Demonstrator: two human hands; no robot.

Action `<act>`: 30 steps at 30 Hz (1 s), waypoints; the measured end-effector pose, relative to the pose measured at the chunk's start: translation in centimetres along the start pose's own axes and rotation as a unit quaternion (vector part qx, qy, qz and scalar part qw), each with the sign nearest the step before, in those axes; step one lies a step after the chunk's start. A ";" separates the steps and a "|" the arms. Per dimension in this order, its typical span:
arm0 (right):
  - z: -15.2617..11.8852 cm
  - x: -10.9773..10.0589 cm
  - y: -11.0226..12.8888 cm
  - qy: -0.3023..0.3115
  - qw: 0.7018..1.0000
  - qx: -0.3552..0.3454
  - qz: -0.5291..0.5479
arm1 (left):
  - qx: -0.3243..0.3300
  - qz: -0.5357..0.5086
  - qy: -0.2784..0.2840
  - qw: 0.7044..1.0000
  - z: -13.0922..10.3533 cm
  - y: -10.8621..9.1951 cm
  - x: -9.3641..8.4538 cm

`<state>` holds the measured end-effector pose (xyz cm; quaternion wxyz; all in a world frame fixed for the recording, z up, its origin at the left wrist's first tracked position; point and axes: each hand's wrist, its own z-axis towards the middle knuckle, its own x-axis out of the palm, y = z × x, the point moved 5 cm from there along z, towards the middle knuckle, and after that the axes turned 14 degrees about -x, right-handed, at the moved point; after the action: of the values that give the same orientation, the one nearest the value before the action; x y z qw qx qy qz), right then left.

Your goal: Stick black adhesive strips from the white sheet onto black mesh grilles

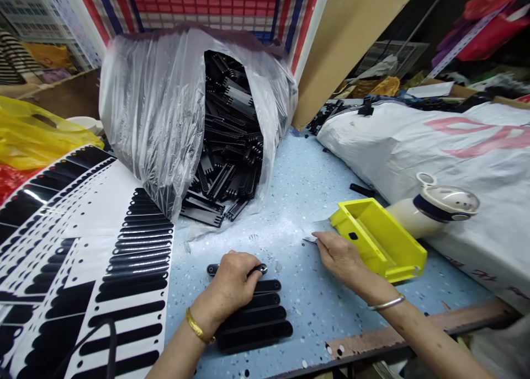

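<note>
My left hand (236, 279) is closed over a narrow black strip with rounded ends (212, 269), fingers curled round its middle. Just below that hand, several similar black strips (265, 329) lie side by side on the speckled blue tabletop (290, 213). In a pinch, my right hand (337, 252) has a thin, pointed metal tool (308, 241), mostly hidden by the fingers. This hand is low over the table, left of a yellow plastic bin (376, 238). On the left, white sticker sheets (99, 202) carry rows of black rounded strips.
A clear plastic bag (153, 108) spills black comb-like plastic parts (227, 142) at the back. Right of the yellow bin, a cream bottle (418, 213) leans by a large white sack (397, 131). A cardboard flap (343, 42) stands behind. The table's brown edge (414, 329) runs along the front.
</note>
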<state>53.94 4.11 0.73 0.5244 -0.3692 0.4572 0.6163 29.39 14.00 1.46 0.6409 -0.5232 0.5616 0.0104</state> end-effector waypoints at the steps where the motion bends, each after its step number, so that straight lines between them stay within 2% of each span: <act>1: -0.2 -0.5 -0.2 -0.008 1.000 0.000 -0.020 | 0.000 -0.001 0.000 1.000 0.0 0.0 0.0; 4: 0.2 -1.9 1.5 -0.036 0.999 -0.005 -0.019 | -0.002 -0.002 0.006 1.000 0.0 -0.2 -0.2; 6: 1.0 -2.1 4.0 -0.033 0.996 -0.002 0.080 | -0.007 0.001 0.010 1.000 0.0 -0.3 -0.3; 9: 2.5 -0.7 8.5 0.038 0.960 0.025 0.276 | -0.013 0.009 0.005 1.000 -0.1 -0.4 -0.5; 12: 3.5 1.4 11.2 0.072 0.912 0.109 0.389 | -0.012 0.017 0.001 1.000 0.0 -0.4 -0.4; 15: 3.9 3.2 11.7 0.081 0.874 0.175 0.447 | -0.003 0.015 -0.001 1.000 0.1 -0.5 -0.2; 19: 4.0 4.0 11.4 0.079 0.863 0.191 0.461 | -0.003 -0.009 -0.022 1.000 0.0 -0.2 -0.9; 23: 3.9 4.0 11.5 0.075 0.860 0.193 0.467 | 0.027 -0.025 -0.138 0.990 -1.2 1.4 -3.6; 26: 3.9 4.0 11.5 0.074 0.861 0.193 0.465 | 0.013 -0.008 -0.234 0.972 -2.4 3.4 -5.2; 28: 4.0 4.0 11.5 0.074 0.863 0.195 0.460 | 0.012 0.000 -0.256 0.967 -2.9 4.3 -5.1; 30: 4.1 3.8 11.7 0.073 0.866 0.195 0.454 | 0.033 -0.007 -0.252 0.967 -3.1 4.7 -4.3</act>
<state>41.90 8.84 0.54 0.2130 -0.0553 0.7223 0.6556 22.77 16.47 2.04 0.7787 -0.4863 0.3784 0.1184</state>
